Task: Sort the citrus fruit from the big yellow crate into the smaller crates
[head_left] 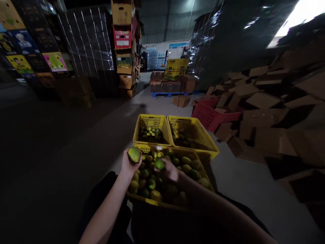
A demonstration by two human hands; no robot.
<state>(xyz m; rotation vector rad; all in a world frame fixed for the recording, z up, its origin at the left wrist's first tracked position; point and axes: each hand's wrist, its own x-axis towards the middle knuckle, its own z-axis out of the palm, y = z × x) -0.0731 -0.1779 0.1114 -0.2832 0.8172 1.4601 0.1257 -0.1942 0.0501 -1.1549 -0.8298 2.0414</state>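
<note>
My left hand is closed around a yellow-green fruit, which looks like a mango, and lifts it above the near crate's left side. In my right hand, slightly blurred, a smaller green fruit is gripped over the same crate. That near yellow crate is full of green and yellow fruits of mixed sizes. Behind it on the left, another yellow crate holds small green fruits. To the right of that one, a third yellow crate has some yellowish fruits at its left side.
A heap of cardboard boxes and a red crate lie on the right. Ahead, a blue pallet carries boxes. Stacked cartons and wrapped stacks stand at the back left. Grey floor shows left of the crates.
</note>
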